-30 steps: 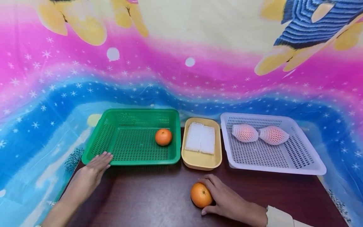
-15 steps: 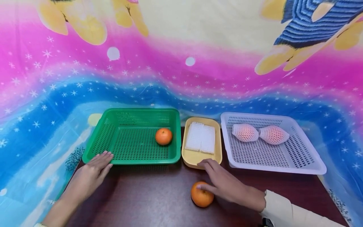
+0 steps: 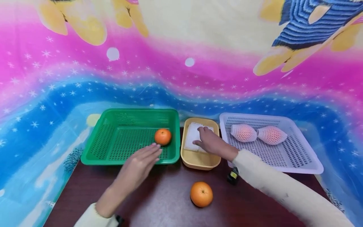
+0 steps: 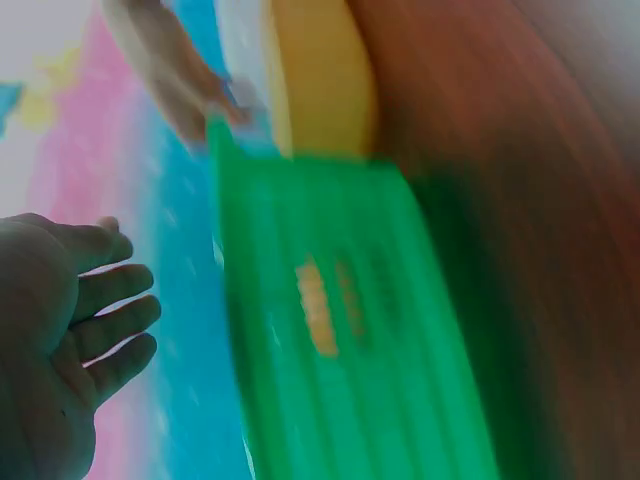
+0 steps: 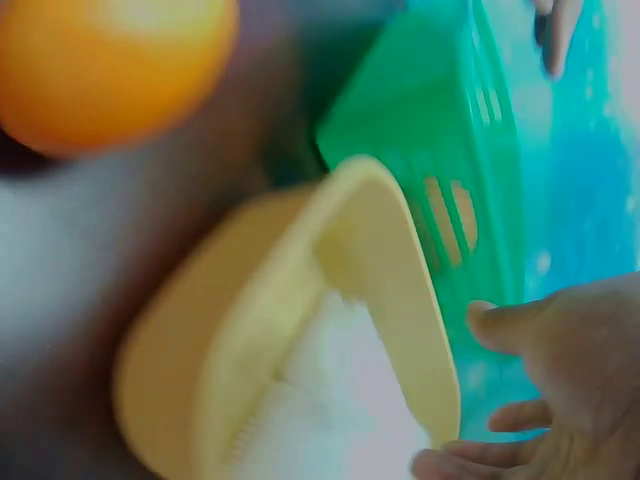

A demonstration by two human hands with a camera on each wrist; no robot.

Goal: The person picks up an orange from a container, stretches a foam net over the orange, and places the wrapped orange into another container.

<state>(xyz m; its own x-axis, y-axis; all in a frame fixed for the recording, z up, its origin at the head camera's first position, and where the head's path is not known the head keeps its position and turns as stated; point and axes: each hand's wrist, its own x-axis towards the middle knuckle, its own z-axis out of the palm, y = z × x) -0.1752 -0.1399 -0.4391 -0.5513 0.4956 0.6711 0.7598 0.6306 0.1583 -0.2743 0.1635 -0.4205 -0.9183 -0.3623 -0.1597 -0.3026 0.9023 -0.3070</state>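
My right hand [image 3: 210, 140] is over the yellow tray [image 3: 199, 160], its fingertips right at the white foam fruit nets [image 3: 193, 135] that lie side by side there. In the right wrist view its thumb and fingers [image 5: 520, 415] are spread apart over the tray's edge, holding nothing. My left hand [image 3: 139, 165], fingers straight, hovers at the front rim of the green basket [image 3: 122, 163]. One orange [image 3: 163, 136] rests inside that basket, just beyond the left fingertips. Another orange [image 3: 201, 194] stands alone on the dark table [image 3: 164, 198], in front of the tray.
The lilac basket [image 3: 272, 162] at the right contains two fruits in foam nets, one on the left [image 3: 244, 133] and one on the right [image 3: 272, 135]. A patterned cloth [image 3: 170, 63] hangs behind the containers.
My right hand has left the orange on the table and moved forward to the foam nets in the tray. My left hand has shifted right along the green basket's front rim.
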